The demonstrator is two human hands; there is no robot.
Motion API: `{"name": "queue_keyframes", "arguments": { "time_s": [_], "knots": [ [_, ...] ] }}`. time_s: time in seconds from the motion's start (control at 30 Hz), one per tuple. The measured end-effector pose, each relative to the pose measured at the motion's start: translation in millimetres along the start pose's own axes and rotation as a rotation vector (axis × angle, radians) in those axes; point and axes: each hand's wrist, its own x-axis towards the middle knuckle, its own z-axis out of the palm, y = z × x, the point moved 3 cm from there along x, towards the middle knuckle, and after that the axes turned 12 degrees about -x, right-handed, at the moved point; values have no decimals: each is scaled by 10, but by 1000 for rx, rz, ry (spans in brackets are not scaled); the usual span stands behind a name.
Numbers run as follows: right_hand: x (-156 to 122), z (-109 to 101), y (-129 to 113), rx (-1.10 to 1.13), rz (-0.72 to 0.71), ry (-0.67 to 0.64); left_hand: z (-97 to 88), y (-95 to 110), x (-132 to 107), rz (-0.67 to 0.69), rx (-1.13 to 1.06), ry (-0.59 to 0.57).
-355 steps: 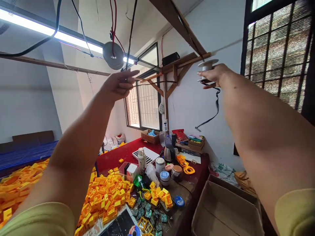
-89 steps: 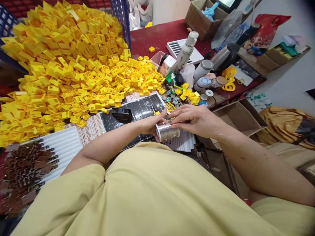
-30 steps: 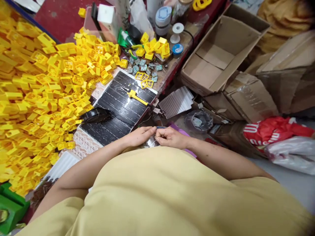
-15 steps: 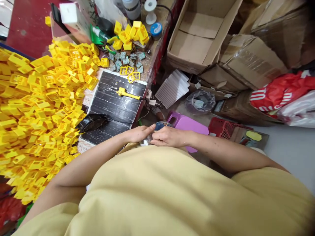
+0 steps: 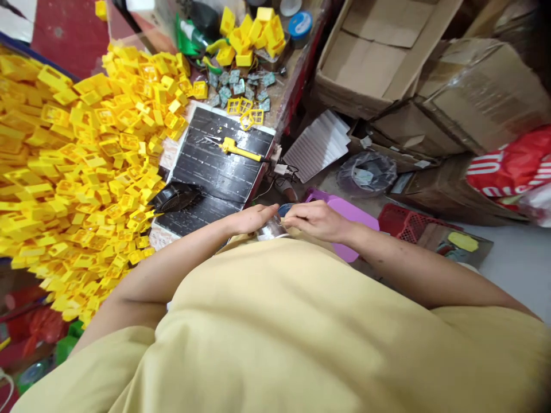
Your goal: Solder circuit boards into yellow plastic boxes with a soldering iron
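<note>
Tight against the front of my yellow shirt, my left hand and my right hand meet around a small silvery wire spool with clear plastic ends. My left hand is half closed, with the fingers laid long against the spool's left side and the thumb tucked under. My right hand is curled nearly closed, its fingertips pinching at the spool's upper right edge. Whether they also have a strand of wire is too small to tell.

Just beyond my right hand, partly under it, is a purple plastic stool, and further right of that a red plastic mesh basket. Just ahead of my left hand lies a black ribbed rectangular mat. A black dome-shaped object sits at its near left corner, and a yellow-handled tool lies across its far end. Left of my left hand spreads a big heap of yellow plastic frames.

Ahead of my right hand, a fanned stack of white ribbed sheets rests on the floor beside a crumpled clear plastic bag. Farther off, past the mat, small green circuit boards are scattered. Far ahead of my right hand stands an open brown cardboard box.
</note>
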Motion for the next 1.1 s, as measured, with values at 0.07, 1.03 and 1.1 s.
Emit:
{"name": "queue_keyframes", "arguments": {
  "time_s": [0.07, 1.03, 1.1],
  "knots": [
    [5, -21, 9, 33, 44, -82, -14, -40, 1, -22, -38, 15],
    [230, -222, -172, -388, -218, -11, -34, 68, -143, 274, 76, -15],
    [180, -224, -66, -334, -126, 92, -42, 28, -201, 352, 88, -7]
  ]
}}
